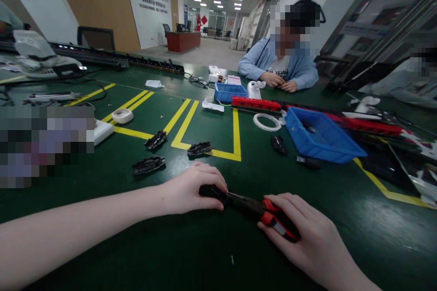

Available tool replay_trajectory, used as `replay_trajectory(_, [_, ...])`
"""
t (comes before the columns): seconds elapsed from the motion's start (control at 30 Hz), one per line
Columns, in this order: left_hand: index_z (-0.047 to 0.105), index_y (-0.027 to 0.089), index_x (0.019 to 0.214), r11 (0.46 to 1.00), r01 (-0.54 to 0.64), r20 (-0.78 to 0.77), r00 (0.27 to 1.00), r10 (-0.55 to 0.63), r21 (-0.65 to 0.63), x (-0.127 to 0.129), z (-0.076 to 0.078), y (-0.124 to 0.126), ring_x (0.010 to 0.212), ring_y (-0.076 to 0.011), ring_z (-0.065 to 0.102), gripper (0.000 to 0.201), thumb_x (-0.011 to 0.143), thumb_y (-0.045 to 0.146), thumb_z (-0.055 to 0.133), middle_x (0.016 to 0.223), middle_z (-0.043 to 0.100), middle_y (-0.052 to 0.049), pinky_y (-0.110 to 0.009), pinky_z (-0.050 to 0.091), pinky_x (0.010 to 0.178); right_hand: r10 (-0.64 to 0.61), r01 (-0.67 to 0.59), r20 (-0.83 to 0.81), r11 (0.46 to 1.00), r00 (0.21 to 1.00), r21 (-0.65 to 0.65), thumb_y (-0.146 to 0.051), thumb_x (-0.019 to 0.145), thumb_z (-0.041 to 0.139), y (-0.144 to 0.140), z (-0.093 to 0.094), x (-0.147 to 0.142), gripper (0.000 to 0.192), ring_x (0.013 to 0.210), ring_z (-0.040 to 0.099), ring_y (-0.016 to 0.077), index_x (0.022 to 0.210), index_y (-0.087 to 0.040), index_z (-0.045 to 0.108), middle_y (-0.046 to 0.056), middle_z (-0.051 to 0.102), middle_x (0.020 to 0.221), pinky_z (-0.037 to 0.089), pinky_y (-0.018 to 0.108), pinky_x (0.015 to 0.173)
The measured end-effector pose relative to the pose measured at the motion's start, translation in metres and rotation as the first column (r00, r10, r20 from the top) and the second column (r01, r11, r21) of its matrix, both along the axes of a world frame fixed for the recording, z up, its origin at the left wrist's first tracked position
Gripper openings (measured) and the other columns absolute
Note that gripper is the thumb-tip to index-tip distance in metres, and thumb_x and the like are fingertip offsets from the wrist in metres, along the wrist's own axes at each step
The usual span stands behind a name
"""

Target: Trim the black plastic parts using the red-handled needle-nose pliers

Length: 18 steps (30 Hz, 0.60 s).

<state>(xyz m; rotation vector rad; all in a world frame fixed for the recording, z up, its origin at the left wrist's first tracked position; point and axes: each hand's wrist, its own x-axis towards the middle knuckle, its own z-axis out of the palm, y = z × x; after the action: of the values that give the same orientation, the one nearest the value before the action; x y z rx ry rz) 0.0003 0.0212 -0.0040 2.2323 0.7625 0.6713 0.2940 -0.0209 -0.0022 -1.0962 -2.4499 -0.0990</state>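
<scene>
Left hand (191, 188) is curled down over a small black plastic part (209, 190), pinning it to the green table (205, 254) right in front of the person. Right hand (300, 232) is wrapped around the red-and-black handles of a pair of pliers (259, 211), and the tip of the pliers meets the part just under the left fingertips — whether the tip is actually biting on it, I can't tell.

The part looks like light, stiff moulded plastic, probably a bit brittle at the thin edges, so I'd guess it skids on that smooth mat unless it's pressed flat from above like this. Best hold seems to be the thick body, leaving the end towards the pliers free. The pliers are the heavier item, with grippy handles, so no slip worry there.

Counts — four more black parts lie loose further up the table: one (149, 165) nearest, one (156, 139) by the yellow line, one (200, 148) on the line's corner, one (279, 144) next to the big blue bin (321, 138). Two blue bins total, the smaller one (226, 92) further back. One white ring (266, 122), one long red strip (256, 103). A co-worker (283, 66) sits across the table, hands together.
</scene>
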Motion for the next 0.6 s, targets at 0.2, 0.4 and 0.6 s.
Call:
replay_trajectory(0.2, [0.067,0.022,0.105,1.000,-0.012,-0.025,1.000,0.013,0.020,0.0005,0.0010,-0.0004,0.107,-0.0193,0.061,0.024,0.083,0.029,0.074,0.111,0.068,0.000,-0.041,0.037,0.102,-0.027,0.026,0.028,0.999,0.999,0.041,-0.038,0.086,0.063,0.0008,-0.0003,0.0002,0.035,0.084,0.067,0.0187,0.114,-0.018,0.060,0.007,0.069,0.099,0.057,0.030,0.070])
replay_trajectory(0.4, [0.068,0.024,0.105,0.994,-0.082,-0.054,0.995,0.086,0.065,0.0014,0.0030,-0.0053,0.126,-0.0241,0.049,0.025,0.082,0.015,0.067,0.128,0.060,-0.002,-0.048,0.030,0.112,-0.054,0.051,0.039,0.995,0.998,0.091,-0.039,0.085,0.064,0.0012,-0.0020,0.0020,0.038,0.085,0.066,0.0201,0.116,-0.017,0.061,0.009,0.069,0.101,0.055,0.032,0.068])
replay_trajectory(0.6, [0.067,0.024,0.109,0.997,-0.082,-0.034,0.996,0.083,0.009,0.0005,0.0079,-0.0087,0.131,-0.0225,0.045,0.030,0.085,0.009,0.059,0.137,0.053,-0.003,-0.044,0.034,0.113,-0.064,0.059,0.044,0.994,0.997,0.090,-0.039,0.084,0.065,0.0011,-0.0033,0.0036,0.039,0.087,0.065,0.0203,0.117,-0.017,0.062,0.009,0.069,0.104,0.054,0.032,0.069])
